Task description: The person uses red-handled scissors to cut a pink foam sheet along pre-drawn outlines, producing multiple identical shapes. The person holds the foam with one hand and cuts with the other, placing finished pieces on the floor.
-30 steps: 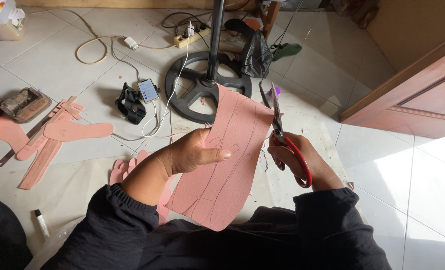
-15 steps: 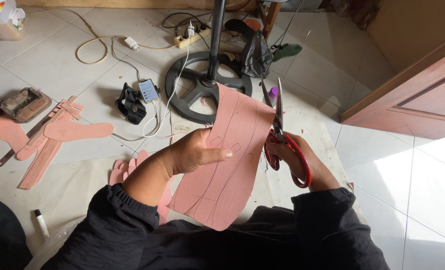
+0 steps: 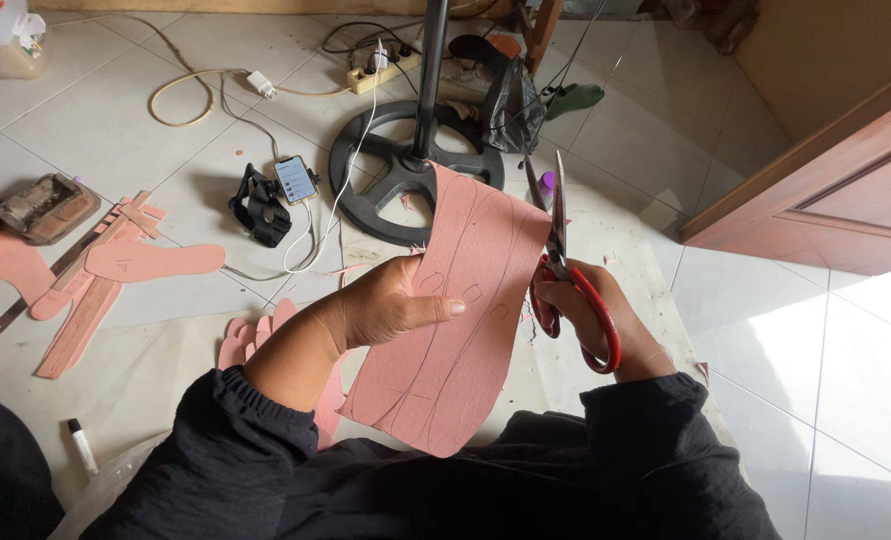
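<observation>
A: Tiles (image 3: pixel 835 360), big and pale, cover the floor of this room, and a brown wooden door (image 3: pixel 835 190) stands at three o'clock.

B: What is the biggest thing on the floor?

A: One round black stand base (image 3: pixel 365 180) at twelve o'clock, with its pole going up. Past it lies one power strip (image 3: pixel 390 72) with cords.

B: And in the middle?

A: One big pink sheet (image 3: pixel 445 350) with pencil lines drawn on it. The left hand (image 3: pixel 390 305) holds it up off the floor, fingers curled around its left edge and thumb pressed flat on top.

B: What does the right hand do?

A: The right hand (image 3: pixel 590 310) grips one pair of red-handled scissors (image 3: pixel 565 270), fingers tight through the loops. The blades point to twelve o'clock and look nearly closed, just beside the sheet's right edge.

B: What else is pink?

A: One foot-shaped cutout (image 3: pixel 150 262) at nine o'clock, with a few long pink strips (image 3: pixel 80 315) next to it. More pink pieces (image 3: pixel 250 335) peek out under the left arm.

B: Any small things?

A: One phone (image 3: pixel 295 180) at eleven o'clock, plugged in to a white wire. One small white tube (image 3: pixel 82 445) at seven o'clock.
</observation>
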The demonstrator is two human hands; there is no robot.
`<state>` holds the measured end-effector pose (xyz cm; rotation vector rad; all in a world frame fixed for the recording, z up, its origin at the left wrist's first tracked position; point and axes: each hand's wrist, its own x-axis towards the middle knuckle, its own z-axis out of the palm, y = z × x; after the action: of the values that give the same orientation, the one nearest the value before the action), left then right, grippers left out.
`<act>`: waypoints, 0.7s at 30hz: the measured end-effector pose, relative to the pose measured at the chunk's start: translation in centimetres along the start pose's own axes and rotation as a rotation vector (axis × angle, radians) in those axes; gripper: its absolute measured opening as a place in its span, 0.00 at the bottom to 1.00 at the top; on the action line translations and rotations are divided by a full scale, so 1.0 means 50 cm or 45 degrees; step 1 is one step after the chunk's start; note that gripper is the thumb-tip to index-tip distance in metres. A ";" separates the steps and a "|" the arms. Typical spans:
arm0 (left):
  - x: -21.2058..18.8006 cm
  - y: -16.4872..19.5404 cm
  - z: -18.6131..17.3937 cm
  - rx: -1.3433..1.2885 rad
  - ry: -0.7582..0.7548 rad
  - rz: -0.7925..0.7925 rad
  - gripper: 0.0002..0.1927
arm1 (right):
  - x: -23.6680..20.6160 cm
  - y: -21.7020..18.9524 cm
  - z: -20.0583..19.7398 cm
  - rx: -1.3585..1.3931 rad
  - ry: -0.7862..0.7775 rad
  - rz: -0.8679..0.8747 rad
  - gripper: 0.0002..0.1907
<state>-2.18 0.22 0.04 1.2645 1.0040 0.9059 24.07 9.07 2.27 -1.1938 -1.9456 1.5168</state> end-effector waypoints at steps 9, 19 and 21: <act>-0.001 0.001 -0.003 0.022 -0.006 0.036 0.30 | 0.000 -0.003 0.000 -0.061 0.016 -0.060 0.10; -0.016 0.009 -0.009 0.237 -0.009 -0.092 0.30 | 0.010 0.019 -0.010 0.249 0.155 -0.187 0.16; -0.015 0.006 -0.008 0.381 -0.007 -0.218 0.27 | 0.018 0.025 -0.011 0.476 0.047 -0.151 0.16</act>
<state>-2.78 -0.35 0.41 1.4022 1.2562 0.6356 24.44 10.18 1.14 -0.9218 -1.5855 1.6868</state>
